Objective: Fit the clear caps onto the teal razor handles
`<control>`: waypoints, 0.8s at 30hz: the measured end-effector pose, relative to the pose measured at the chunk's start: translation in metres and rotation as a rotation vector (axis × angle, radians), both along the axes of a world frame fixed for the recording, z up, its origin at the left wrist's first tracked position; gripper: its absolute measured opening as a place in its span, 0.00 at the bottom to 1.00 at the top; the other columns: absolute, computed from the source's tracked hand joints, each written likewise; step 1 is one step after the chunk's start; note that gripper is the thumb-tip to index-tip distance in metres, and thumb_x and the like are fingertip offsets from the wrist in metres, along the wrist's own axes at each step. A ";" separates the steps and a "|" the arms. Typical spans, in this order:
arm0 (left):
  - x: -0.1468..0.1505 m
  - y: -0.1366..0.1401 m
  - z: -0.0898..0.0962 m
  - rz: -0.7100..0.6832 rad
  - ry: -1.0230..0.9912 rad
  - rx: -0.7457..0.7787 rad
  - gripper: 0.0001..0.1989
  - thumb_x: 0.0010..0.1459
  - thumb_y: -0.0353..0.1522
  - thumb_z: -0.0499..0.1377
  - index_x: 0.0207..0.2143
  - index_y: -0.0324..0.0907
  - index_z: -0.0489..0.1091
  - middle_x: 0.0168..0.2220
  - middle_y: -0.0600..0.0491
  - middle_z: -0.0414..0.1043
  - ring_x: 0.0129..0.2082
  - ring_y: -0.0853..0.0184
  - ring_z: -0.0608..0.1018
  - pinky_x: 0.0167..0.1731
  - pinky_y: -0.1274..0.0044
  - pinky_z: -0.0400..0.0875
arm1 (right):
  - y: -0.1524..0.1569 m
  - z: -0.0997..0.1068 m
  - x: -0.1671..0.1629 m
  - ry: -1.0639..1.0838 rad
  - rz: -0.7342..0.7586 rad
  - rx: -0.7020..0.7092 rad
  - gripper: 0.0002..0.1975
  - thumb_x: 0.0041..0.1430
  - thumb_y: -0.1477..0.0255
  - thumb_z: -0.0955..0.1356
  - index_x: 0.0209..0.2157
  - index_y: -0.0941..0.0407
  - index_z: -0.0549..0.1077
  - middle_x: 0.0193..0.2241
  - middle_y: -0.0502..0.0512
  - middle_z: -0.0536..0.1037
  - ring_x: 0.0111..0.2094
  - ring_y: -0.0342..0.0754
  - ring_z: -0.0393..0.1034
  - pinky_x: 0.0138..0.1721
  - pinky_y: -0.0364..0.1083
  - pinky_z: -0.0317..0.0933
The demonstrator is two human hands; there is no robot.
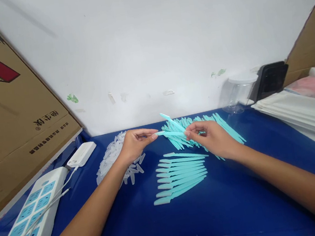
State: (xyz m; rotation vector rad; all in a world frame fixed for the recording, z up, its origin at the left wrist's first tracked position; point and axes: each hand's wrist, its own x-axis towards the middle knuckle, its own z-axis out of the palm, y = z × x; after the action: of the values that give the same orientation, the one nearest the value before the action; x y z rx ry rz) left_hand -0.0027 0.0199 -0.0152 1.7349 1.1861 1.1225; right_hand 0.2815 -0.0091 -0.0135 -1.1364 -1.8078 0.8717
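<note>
Over the blue table, my right hand (210, 138) pinches the handle ends of two turquoise eyebrow razors (174, 133), which fan apart. One razor points left and the other slants up and left. My left hand (137, 143) pinches the tip of the left-pointing razor between thumb and fingers; whether a cap sits there is hard to see. Behind my right hand lies a loose pile of turquoise razors (178, 140). A pile of translucent caps (109, 159) spreads beside and behind my left hand. Nearer me, several razors (182, 172) lie in a row, blade ends left.
At the left stand a large cardboard box (14, 113), a white power strip (29, 224) with cables, and a white adapter (81, 154). A clear jar (240, 93), a black phone-like object (272, 77) and stacked white bags (304, 108) are at the right. A white wall (148, 49) closes the back.
</note>
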 end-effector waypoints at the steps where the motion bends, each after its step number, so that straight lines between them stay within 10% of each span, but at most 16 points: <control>1: 0.001 -0.001 0.000 -0.007 -0.006 -0.009 0.20 0.51 0.42 0.73 0.43 0.40 0.83 0.39 0.45 0.84 0.37 0.58 0.84 0.39 0.69 0.79 | -0.001 0.000 0.000 0.003 0.010 -0.008 0.15 0.63 0.57 0.69 0.34 0.56 0.78 0.31 0.54 0.81 0.34 0.50 0.74 0.33 0.47 0.63; 24: 0.005 -0.013 0.014 -0.254 0.426 0.134 0.13 0.61 0.44 0.64 0.33 0.45 0.82 0.34 0.49 0.81 0.33 0.63 0.79 0.34 0.73 0.71 | 0.003 -0.003 0.003 -0.201 -0.043 0.025 0.11 0.62 0.64 0.66 0.31 0.56 0.76 0.28 0.53 0.80 0.27 0.47 0.69 0.30 0.47 0.61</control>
State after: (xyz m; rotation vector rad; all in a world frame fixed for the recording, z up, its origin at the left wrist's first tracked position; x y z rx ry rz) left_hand 0.0026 0.0067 -0.0008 2.2328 1.1079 0.7137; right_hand 0.2843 -0.0063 -0.0165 -1.2800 -1.9426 0.7289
